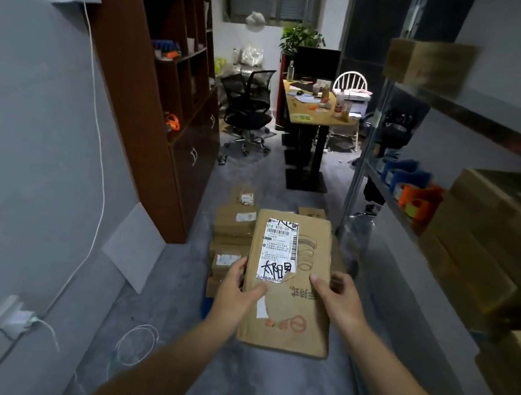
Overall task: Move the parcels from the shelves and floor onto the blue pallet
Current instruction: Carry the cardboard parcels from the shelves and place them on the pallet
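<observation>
1. Left hand (235, 297) clamped on the left edge of a flat parcel (290, 288), thumb lying over the top face near the torn label (279, 250), fingers hidden under the side.
2. Right hand (338, 300) grips the parcel's right edge, thumb on top, fingers curled out of sight underneath. Hands are apart, one on each long side.
3. Parcel is held in the air, roughly level, in front of the body, long axis pointing away. Brown card, creased; white shipping label with barcode and black handwritten marks on the far half; red printed logo on the near half.
4. Directly beyond and below the parcel: stack of boxes (233, 240) on the floor, several with white labels. A sliver of blue pallet (206, 305) shows at the stack's near left corner, behind the left hand. Whether the held parcel touches the stack cannot be told.
5. Right side: metal shelf rack (386, 198) carrying large cartons (494, 237), blurred, plus blue and orange tape dispensers (411, 188).
6. Left side: grey wall with a white cable (101, 155) running down to a socket; brown cabinet (167, 90) further along.
7. Background: desk (315, 108), black office chair (248, 108), white chair (350, 81), plant (301, 37) by the window.
</observation>
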A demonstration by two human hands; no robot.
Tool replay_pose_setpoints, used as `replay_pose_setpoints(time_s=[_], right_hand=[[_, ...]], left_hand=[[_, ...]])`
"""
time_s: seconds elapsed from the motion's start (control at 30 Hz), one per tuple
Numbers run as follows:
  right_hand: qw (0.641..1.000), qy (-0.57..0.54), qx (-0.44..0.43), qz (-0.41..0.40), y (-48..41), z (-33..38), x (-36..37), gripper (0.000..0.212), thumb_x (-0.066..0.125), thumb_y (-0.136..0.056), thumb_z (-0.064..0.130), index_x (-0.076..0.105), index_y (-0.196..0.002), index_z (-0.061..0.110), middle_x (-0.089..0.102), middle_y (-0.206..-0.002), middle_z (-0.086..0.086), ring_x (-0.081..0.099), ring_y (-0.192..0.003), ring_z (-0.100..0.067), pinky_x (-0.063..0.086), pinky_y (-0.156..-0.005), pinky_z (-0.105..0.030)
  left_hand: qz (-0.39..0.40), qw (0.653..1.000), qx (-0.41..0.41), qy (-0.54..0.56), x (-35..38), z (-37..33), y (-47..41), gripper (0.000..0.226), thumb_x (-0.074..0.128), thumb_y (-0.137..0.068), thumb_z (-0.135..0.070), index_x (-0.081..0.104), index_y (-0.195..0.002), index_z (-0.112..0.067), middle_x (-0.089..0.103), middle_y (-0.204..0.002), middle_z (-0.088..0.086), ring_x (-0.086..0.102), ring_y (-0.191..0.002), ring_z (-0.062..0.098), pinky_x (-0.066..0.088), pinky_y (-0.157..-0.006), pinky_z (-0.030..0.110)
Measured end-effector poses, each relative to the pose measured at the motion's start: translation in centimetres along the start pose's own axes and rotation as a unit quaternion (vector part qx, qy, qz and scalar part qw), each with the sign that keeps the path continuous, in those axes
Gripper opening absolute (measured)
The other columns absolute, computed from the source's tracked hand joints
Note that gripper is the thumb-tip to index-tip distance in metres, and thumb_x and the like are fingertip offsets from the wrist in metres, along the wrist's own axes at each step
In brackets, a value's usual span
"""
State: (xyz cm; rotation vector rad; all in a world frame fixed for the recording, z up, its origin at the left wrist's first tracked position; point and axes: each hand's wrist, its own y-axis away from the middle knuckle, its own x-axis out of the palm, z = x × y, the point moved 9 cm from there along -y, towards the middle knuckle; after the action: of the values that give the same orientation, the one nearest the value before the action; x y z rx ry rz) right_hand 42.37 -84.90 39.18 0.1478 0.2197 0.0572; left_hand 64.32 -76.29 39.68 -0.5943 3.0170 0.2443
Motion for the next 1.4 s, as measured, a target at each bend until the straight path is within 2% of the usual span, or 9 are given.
replay_pose_setpoints(time_s=[0.13,0.33,0.57,0.7,0.77,0.9,0.97,1.2,1.4], right_hand=[[0.999,0.004,0.022,0.036,-6.7,-0.5,4.5,0.031,0.075,-0.083,0.031,0.054,-0.104,0.022,0.063,-0.095,0.008,0.059,-0.082,-0.002,0.043,-0.060,-0.017],[0.997,0.022,0.054,0.054,-18.0,-0.3,10.5,0.029,0.071,-0.087,0.028,0.048,-0.104,0.022,0.057,-0.089,0.011,0.057,-0.080,-0.005,0.045,-0.068,-0.025],[0.995,0.036,0.074,0.049,-30.3,1.3,16.6,0.031,0.072,-0.087,0.028,0.053,-0.109,0.018,0.063,-0.088,0.009,0.062,-0.079,-0.007,0.047,-0.061,-0.023],[0.992,0.055,0.087,0.076,-35.8,0.6,19.7,0.025,0.072,-0.087,0.025,0.053,-0.102,0.022,0.064,-0.088,0.009,0.063,-0.079,-0.006,0.047,-0.058,-0.019],[0.989,0.073,0.090,0.090,-38.7,-0.2,20.9,0.020,0.072,-0.087,0.026,0.053,-0.095,0.026,0.065,-0.088,0.010,0.063,-0.077,-0.003,0.046,-0.055,-0.015],[0.980,0.112,0.105,0.123,-45.2,-2.6,23.6,0.025,0.070,-0.088,0.025,0.054,-0.106,0.019,0.066,-0.096,-0.001,0.065,-0.081,-0.012,0.054,-0.065,-0.023],[0.974,0.128,0.116,0.144,-48.5,-3.8,25.6,0.027,0.070,-0.089,0.022,0.055,-0.111,0.015,0.066,-0.102,-0.006,0.065,-0.088,-0.020,0.054,-0.078,-0.032],[0.926,0.198,0.130,0.295,-57.4,-10.0,34.7,0.032,0.063,-0.093,0.030,0.053,-0.122,0.021,0.061,-0.111,0.001,0.056,-0.083,0.001,0.043,-0.055,-0.010],[0.854,0.308,0.079,0.411,-63.0,-17.6,44.3,0.048,0.057,-0.096,0.036,0.042,-0.141,0.031,0.050,-0.141,0.001,0.050,-0.116,-0.014,0.038,-0.087,-0.026]], left_hand=[[-0.012,0.999,-0.027,0.013,-1.3,1.6,-5.9,0.052,0.070,-0.089,-0.015,0.045,-0.131,-0.035,0.064,-0.109,-0.021,0.066,-0.090,-0.006,0.052,-0.059,0.011],[-0.026,0.998,-0.046,0.014,-2.6,3.2,-18.6,0.053,0.071,-0.086,-0.014,0.049,-0.130,-0.032,0.067,-0.102,-0.023,0.065,-0.096,-0.001,0.052,-0.074,0.021],[-0.021,0.997,-0.068,-0.020,-5.0,4.3,-32.8,0.055,0.074,-0.073,-0.047,0.048,-0.121,-0.054,0.065,-0.108,-0.033,0.062,-0.093,-0.014,0.050,-0.075,0.019],[-0.049,0.993,-0.100,-0.036,-5.6,6.5,-38.3,0.056,0.070,-0.070,-0.064,0.051,-0.120,-0.049,0.066,-0.112,-0.023,0.065,-0.101,0.004,0.054,-0.088,0.037],[-0.056,0.990,-0.125,-0.035,-5.4,7.7,-40.6,0.048,0.068,-0.069,-0.066,0.051,-0.112,-0.055,0.065,-0.111,-0.022,0.064,-0.099,0.003,0.055,-0.082,0.031],[-0.083,0.986,-0.148,-0.008,-4.8,9.9,-45.7,0.038,0.072,-0.084,-0.043,0.056,-0.119,-0.039,0.067,-0.110,-0.017,0.062,-0.092,-0.004,0.046,-0.066,0.007],[-0.108,0.982,-0.155,0.014,-4.7,11.0,-48.1,0.037,0.069,-0.090,-0.030,0.058,-0.124,-0.022,0.068,-0.117,-0.005,0.065,-0.100,0.009,0.053,-0.081,0.022],[-0.245,0.937,-0.234,0.080,-6.2,19.0,-52.8,0.041,0.068,-0.091,-0.019,0.053,-0.128,-0.007,0.066,-0.121,0.011,0.066,-0.105,0.023,0.058,-0.084,0.038],[-0.315,0.891,-0.293,0.147,-6.4,29.6,-54.9,0.039,0.068,-0.090,-0.015,0.050,-0.123,-0.007,0.068,-0.113,0.012,0.069,-0.099,0.026,0.059,-0.084,0.047]])
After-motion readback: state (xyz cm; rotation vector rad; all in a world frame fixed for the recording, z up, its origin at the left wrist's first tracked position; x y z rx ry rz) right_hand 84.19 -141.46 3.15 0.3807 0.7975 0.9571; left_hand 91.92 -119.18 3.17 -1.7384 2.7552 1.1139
